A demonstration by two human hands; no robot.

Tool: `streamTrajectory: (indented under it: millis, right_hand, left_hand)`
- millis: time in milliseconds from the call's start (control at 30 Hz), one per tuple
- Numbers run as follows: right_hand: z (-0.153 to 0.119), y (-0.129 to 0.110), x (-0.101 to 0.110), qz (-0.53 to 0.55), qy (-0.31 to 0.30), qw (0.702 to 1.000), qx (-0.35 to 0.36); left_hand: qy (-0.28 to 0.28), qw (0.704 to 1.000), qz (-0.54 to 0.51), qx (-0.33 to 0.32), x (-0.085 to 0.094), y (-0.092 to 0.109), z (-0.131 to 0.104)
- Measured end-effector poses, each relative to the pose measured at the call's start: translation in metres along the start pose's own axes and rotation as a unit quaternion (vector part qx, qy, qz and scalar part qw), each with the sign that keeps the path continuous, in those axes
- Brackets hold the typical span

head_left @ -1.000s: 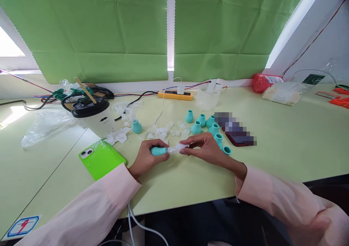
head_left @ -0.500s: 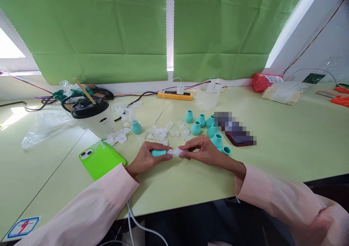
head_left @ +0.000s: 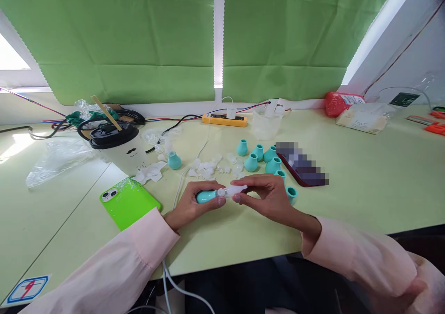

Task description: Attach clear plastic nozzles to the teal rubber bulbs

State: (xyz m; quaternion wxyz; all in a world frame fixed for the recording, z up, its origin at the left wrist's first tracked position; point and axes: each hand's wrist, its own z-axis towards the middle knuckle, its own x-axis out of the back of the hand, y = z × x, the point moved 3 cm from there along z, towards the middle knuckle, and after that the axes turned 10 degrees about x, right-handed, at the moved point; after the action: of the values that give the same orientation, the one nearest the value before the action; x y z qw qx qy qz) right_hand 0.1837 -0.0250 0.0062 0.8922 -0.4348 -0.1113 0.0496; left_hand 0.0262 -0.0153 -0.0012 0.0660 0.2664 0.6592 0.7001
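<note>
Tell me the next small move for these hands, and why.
Probably press the white tip straight toward the teal bulb: the left hand grips the bulb, the right hand pinches the tip, and both line up with the clear connector between them. Whether it is fully seated, I cannot tell.

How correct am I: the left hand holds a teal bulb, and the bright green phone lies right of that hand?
The left hand holds a teal bulb, but the head view shows the bright green phone left of that hand, not right.
</note>
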Motion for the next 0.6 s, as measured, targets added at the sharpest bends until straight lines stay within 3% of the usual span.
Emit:
streamTrajectory:
  millis: [133,233,367,433,500,600]
  right_hand:
    - [-0.003,0.004,-0.002,0.021,0.029,0.999,0.026]
    - [-0.003,0.005,-0.005,0.034,0.010,0.999,0.014]
    - [-0.004,0.004,-0.007,0.010,-0.022,1.000,0.005]
    - [-0.004,0.003,-0.008,-0.002,-0.031,0.999,0.009]
    - [-0.005,0.002,-0.008,-0.008,-0.039,0.999,0.013]
    - [-0.005,0.001,-0.008,-0.014,-0.046,0.999,0.015]
  left_hand:
    - [0.045,0.995,0.047,-0.082,0.002,0.007,0.001]
    - [0.155,0.977,0.099,-0.104,0.017,0.010,0.001]
    - [0.351,0.908,0.208,-0.094,0.052,0.017,-0.004]
    - [0.414,0.862,0.280,-0.089,0.068,0.022,-0.006]
    - [0.435,0.829,0.344,-0.069,0.080,0.025,-0.006]
    - [0.426,0.810,0.404,-0.003,0.092,0.025,-0.006]
